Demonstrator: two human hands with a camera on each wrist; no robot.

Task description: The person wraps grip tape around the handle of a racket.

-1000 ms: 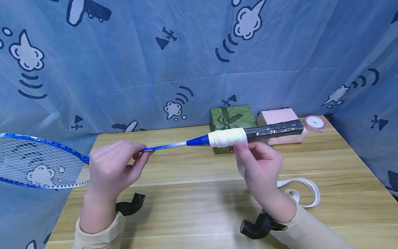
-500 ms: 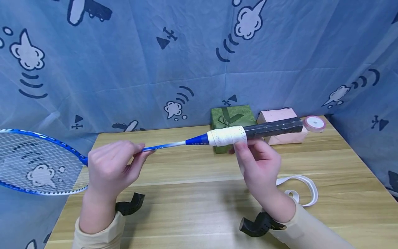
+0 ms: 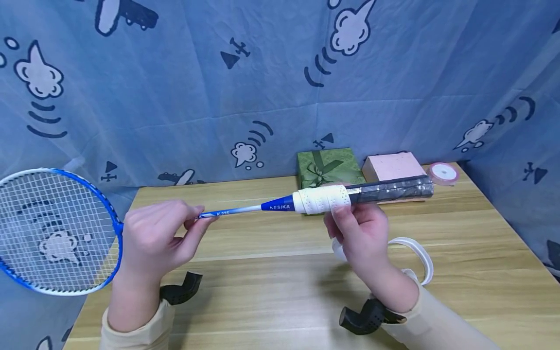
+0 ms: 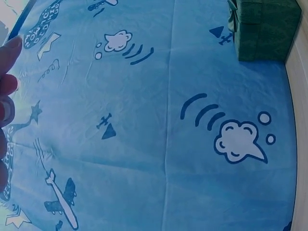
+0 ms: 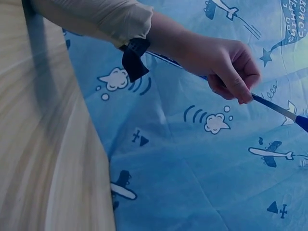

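A blue badminton racket is held level above the wooden table (image 3: pixel 271 287). My left hand (image 3: pixel 159 238) pinches its thin shaft (image 3: pixel 236 210) near the strung head (image 3: pixel 54 231); the right wrist view shows that hand (image 5: pixel 226 62) on the shaft (image 5: pixel 276 108). My right hand (image 3: pixel 360 233) holds the handle from below, its finger on the white grip tape (image 3: pixel 321 200) wound over the first part of the dark handle (image 3: pixel 391 189). The loose end of the white tape (image 3: pixel 415 253) curls behind that hand. Only fingertips (image 4: pixel 8 86) show in the left wrist view.
A green gift box (image 3: pixel 328 167) with a bow, a pink box (image 3: pixel 391 166) and a pink ribbon spool (image 3: pixel 443 173) stand along the table's far edge. Blue patterned cloth (image 3: pixel 262 82) hangs behind and at both sides. The green box (image 4: pixel 264 26) also shows in the left wrist view.
The racket has turned about its shaft, so the strung head now faces me flatter and lower. The handle end dropped slightly, and the loose tape loop drew in closer to my right hand.
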